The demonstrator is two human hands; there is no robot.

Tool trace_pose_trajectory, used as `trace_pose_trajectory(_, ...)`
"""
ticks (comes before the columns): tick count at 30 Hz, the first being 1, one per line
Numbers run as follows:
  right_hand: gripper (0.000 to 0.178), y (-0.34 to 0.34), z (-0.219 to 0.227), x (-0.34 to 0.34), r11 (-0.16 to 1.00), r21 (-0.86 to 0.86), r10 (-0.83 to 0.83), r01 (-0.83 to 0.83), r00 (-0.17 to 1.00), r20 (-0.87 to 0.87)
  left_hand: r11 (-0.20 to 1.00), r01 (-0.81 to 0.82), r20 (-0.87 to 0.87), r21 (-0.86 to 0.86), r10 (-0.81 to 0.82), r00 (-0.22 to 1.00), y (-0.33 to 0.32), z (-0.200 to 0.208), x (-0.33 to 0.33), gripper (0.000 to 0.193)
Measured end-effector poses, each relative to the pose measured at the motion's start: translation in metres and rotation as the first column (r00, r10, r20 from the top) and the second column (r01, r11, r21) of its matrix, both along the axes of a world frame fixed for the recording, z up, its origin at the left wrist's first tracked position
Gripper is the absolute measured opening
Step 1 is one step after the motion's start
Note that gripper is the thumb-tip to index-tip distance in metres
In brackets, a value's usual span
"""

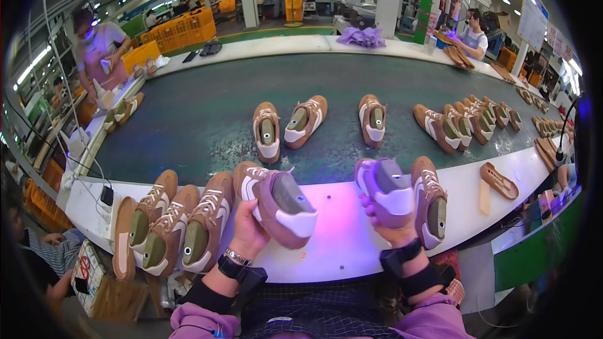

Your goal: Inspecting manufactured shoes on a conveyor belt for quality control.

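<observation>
My left hand [249,229] is closed round a brown sneaker [271,198] with white stripes, a white heel patch and an olive shoe last inside. A matching sneaker [388,189] is gripped in my right hand [394,229], bathed in purple light. Both are raised over the white ledge [333,238], soles hidden from me. Just right of my right hand stands another laced sneaker [429,204]. On the left, several more sneakers [207,223] stand in a row, with a tan sole [124,238] at the end.
Beyond the ledge runs a dark green conveyor belt [207,110] carrying a sneaker pair [267,132], a single sneaker [372,119] and a cluster of several [468,119]. At right lies a sole [499,181]. Two co-workers, one at the left [103,50] and one at the right [474,37], handle shoe parts.
</observation>
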State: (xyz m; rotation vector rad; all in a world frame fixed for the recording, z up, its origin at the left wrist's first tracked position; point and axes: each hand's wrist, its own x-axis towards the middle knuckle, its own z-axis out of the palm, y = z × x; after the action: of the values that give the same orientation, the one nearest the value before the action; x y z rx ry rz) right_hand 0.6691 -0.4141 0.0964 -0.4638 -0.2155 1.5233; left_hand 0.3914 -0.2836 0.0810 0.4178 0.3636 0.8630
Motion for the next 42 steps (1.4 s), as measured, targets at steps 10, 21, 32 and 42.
trace_pose_trajectory(10, 0.054, -0.106, 0.016, 0.021, 0.834, 0.049, -0.511, 0.549, 0.737, 0.441, 0.997, 0.018, -0.041, -0.077, -0.021, 0.999, -0.03, -0.014, -0.075, 0.041)
trace_pose_trajectory(21, 0.073, -0.001, 0.051, -0.12, 1.0, -0.004, -0.006, 0.031, 0.319, 0.948, 0.995, 0.061, 0.009, -0.085, -0.061, 0.998, -0.021, -0.037, -0.09, 0.039)
trace_pose_trajectory(32, 0.1, 0.086, 0.024, -0.236, 0.962, 0.005, -0.039, -0.273, -0.121, 0.992, 0.993, -0.097, -0.188, 0.067, 0.108, 0.976, -0.007, -0.031, -0.118, 0.037)
trace_pose_trajectory(42, 0.082, 0.124, 0.034, -0.225, 0.949, -0.078, 0.041, -0.307, -0.124, 0.991, 0.425, 0.439, -0.603, 0.792, 0.657, 0.451, -0.024, 0.022, -0.144, 0.095)
